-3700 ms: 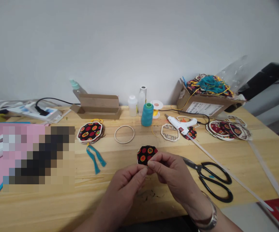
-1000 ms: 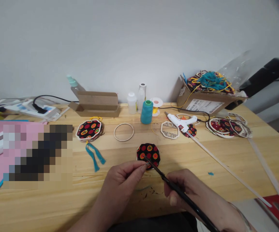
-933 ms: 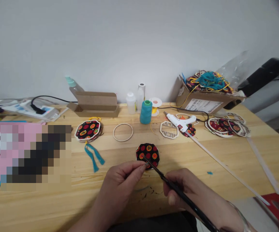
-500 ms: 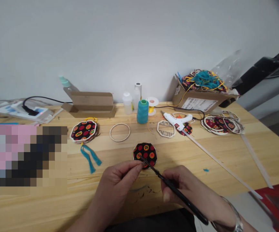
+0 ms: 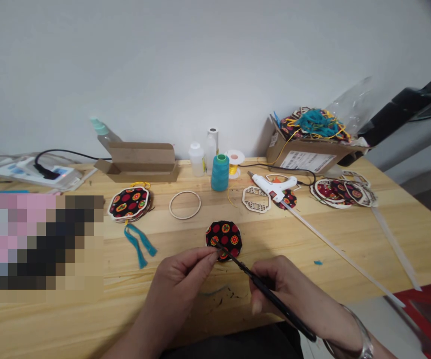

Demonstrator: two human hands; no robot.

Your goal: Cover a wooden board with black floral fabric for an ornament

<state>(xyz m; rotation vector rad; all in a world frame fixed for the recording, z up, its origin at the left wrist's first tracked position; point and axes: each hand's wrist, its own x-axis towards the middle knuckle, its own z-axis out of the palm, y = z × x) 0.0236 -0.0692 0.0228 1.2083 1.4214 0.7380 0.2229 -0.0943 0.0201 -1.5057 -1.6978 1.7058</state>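
Observation:
A dark round piece [image 5: 223, 232] covered in fabric with red and orange flower prints lies on the table in front of me. My left hand [image 5: 183, 279] pinches its near edge between thumb and forefinger; the exact spot is partly hidden by the fingertips. My right hand [image 5: 286, 284] is closed on black scissors [image 5: 271, 297], whose blades point up and left across the near part of the fabric. The blade tips end close to my left fingertips. Just below lie small dark scraps [image 5: 220, 300] on the wood.
A thin wooden ring [image 5: 185, 218], teal thread cone [image 5: 220, 174], lattice frame [image 5: 245, 200] and white glue gun [image 5: 275, 188] lie beyond my hands. Finished-looking fabric ornaments [image 5: 129, 203] with a teal tassel [image 5: 136, 249] are left. A stuffed cardboard box [image 5: 308, 159] stands back right.
The scissors' handle end has shifted slightly up and left, and the blades have tilted a little. My left hand and the fabric piece stay nearly in place.

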